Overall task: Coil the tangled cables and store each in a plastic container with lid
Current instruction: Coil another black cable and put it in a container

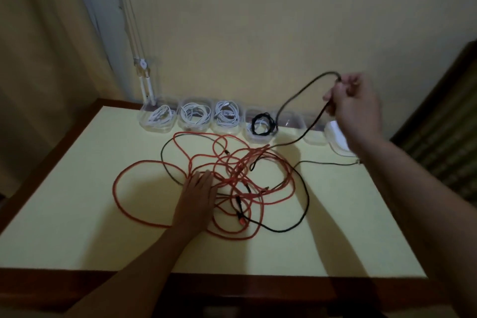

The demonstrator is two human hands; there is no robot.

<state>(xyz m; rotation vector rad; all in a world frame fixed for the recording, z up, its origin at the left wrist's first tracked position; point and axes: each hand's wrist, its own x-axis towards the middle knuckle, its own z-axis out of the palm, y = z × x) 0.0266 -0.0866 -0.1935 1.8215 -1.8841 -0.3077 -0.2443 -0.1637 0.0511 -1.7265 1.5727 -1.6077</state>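
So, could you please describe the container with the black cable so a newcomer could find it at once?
Start at the yellow table and follow its far edge, where a row of clear plastic containers lines the wall. Fourth from the left is the container. It alone holds a black coil; the three to its left hold white cables.

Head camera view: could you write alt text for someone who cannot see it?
A person's right hand holds a dark cable up above a tangle of red and dark cables on a yellow table, while the left hand presses flat on it. At its far edge stands a row of clear containers, several holding coiled cables.
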